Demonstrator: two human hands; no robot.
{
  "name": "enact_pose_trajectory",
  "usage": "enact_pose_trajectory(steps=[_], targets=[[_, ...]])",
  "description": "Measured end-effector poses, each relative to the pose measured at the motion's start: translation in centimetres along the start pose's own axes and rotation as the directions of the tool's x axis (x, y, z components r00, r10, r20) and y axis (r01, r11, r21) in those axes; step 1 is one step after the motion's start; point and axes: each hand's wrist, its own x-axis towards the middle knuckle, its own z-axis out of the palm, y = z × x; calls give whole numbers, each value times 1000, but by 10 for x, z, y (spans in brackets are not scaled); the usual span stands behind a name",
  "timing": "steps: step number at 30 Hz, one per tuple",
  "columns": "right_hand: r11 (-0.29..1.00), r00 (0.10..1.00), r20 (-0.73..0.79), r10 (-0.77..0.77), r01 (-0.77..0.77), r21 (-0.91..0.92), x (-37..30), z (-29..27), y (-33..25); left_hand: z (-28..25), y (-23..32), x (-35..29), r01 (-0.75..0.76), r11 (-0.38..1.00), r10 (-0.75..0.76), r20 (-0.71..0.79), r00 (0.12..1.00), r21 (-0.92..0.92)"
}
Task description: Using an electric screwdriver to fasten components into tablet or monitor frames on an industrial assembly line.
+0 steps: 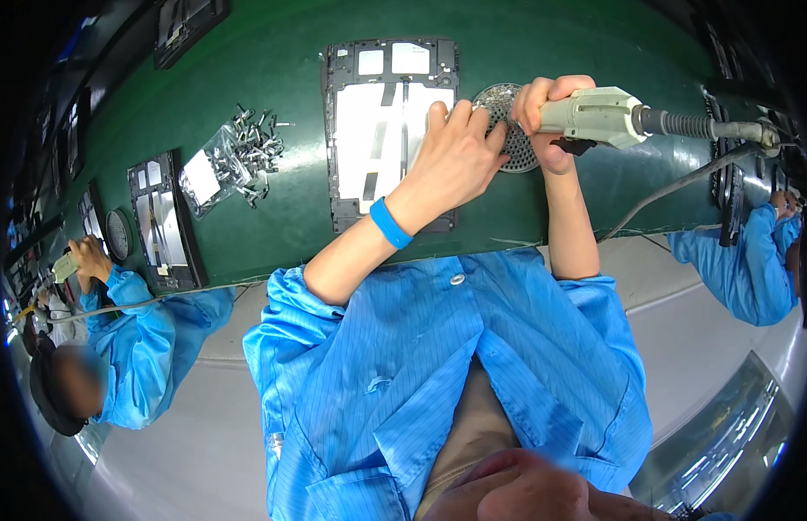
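Observation:
My right hand (545, 108) grips a pale green electric screwdriver (594, 117), which lies across my fingers with its cable end to the right. Under it is a round metal dish (518, 159) with a perforated surface. My left hand (460, 149), with a blue band on its wrist, is bent over the dish's left side and the right edge of an opened flat device (347, 139). Its thumb and forefinger come close together at the dish; anything between them is too small to make out. The device has a black frame and white inner panels.
On the green table (273, 239), left of the device, lie a pile of small dark parts (260, 143) and a clear plastic bag (208, 169). Another opened device (164, 221) lies farther left. A grey cable (672, 191) hangs at right. Co-workers in blue sit on both sides.

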Motion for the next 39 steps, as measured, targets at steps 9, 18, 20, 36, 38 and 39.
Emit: enact_pose_trajectory(steps=[9,18,20,36,38,39], targets=[[991,967,-227,-111,91,-98,-4,12,12,-7,-1,-2,12,999,-9,73,997,-48],[991,983,-128,-135,135,-8,-1,5,15,-73,-27,-40,360,930,-367,-155,917,-74],[982,968,-165,-190,187,-31,2,1,16,-79,-48,-60,474,877,-477,-248,843,-75],[981,970,-185,-158,176,85,13,27,-15,-56,-45,-134,578,677,-689,-115,716,-456],[978,968,-158,-193,203,51,15,32,-17,-57,-43,-135,579,659,-707,-134,694,-480],[977,969,-149,-199,207,41,14,32,-20,-58,-44,-136,591,640,-723,-123,680,-492]])
